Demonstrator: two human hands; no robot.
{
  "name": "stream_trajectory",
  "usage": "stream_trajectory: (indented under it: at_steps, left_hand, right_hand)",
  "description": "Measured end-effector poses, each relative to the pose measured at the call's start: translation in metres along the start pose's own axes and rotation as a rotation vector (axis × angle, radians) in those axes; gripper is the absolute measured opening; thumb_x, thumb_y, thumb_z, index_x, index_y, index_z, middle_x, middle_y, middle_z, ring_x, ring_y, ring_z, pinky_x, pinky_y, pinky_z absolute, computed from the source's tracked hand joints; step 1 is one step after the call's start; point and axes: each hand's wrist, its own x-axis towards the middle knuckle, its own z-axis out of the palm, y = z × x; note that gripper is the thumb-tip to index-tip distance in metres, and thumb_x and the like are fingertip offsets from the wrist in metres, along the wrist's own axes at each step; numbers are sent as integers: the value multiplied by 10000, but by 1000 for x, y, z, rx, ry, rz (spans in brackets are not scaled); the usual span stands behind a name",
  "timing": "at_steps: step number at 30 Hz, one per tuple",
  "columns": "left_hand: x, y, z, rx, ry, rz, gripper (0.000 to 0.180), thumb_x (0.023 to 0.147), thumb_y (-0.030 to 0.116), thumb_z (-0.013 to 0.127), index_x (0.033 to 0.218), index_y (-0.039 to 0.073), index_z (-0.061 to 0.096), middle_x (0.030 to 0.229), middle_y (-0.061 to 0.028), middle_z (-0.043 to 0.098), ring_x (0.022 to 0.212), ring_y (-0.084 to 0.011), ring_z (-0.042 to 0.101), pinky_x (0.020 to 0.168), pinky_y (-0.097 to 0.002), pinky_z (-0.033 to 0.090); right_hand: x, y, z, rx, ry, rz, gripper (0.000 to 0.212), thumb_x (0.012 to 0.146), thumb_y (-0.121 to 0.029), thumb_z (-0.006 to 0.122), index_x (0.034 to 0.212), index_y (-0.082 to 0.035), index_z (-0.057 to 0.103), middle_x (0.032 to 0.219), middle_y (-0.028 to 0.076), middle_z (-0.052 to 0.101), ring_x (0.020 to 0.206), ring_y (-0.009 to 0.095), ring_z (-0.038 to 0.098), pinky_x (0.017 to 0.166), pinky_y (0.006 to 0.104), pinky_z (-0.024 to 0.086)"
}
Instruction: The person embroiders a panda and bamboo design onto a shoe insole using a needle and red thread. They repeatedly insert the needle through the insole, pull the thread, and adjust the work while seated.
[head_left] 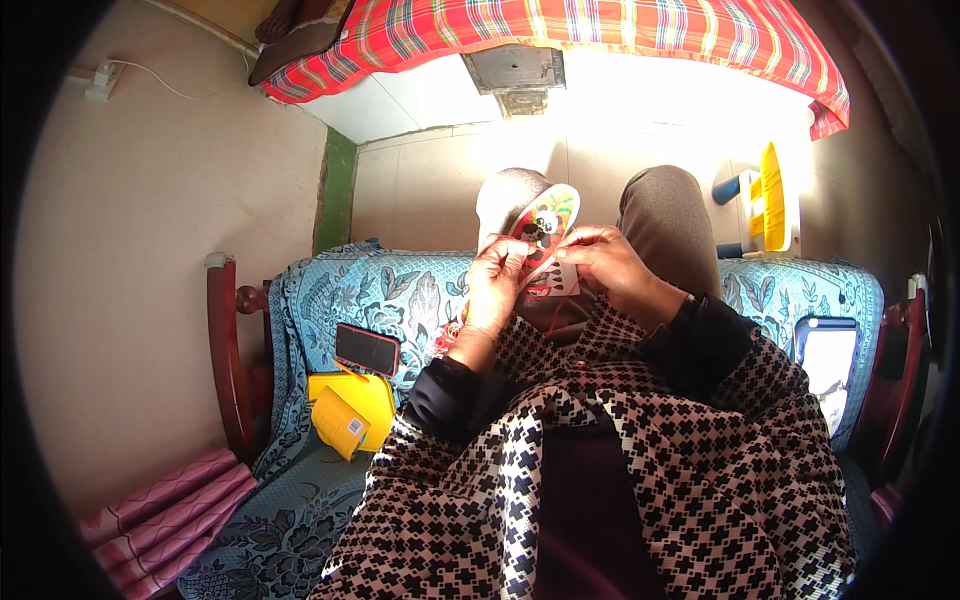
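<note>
Over my lap, an embroidered insole is held tilted. It has a white rim and a panda, red and green pattern. My left hand is closed on its lower left edge, thumb and fingers pinched. My right hand is at its right edge with thumb and fingertips pinched together. What lies between those fingertips is too small to make out. Below the insole, between my hands, shows a white piece with dark marks and red patches, partly hidden. A thin red thread hangs near it.
I sit on a bench with a blue floral cover. At left lie a phone and a yellow packet; at right, a tablet-like thing. A yellow-and-white object stands beyond my right knee. A red plaid cloth hangs ahead.
</note>
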Motion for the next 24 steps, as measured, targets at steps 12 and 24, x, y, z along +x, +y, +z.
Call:
stream_trajectory:
  at_steps: [12,24]
  left_hand:
    - [-4,10,4,-228,-18,-85,93,926,75,547,865,50,614,779,20,573,663,-53,488,656,-205,457]
    - [-8,22,3,-389,-73,-223,100,937,132,550,886,62,601,783,36,569,656,-36,455,639,-179,413]
  right_hand:
    - [3,2,3,13,11,82,98,839,-91,648,886,-6,642,817,39,639,711,91,593,610,237,495]
    - [2,2,1,29,-76,65,125,873,-55,592,967,24,613,922,109,654,837,178,656,752,303,546]
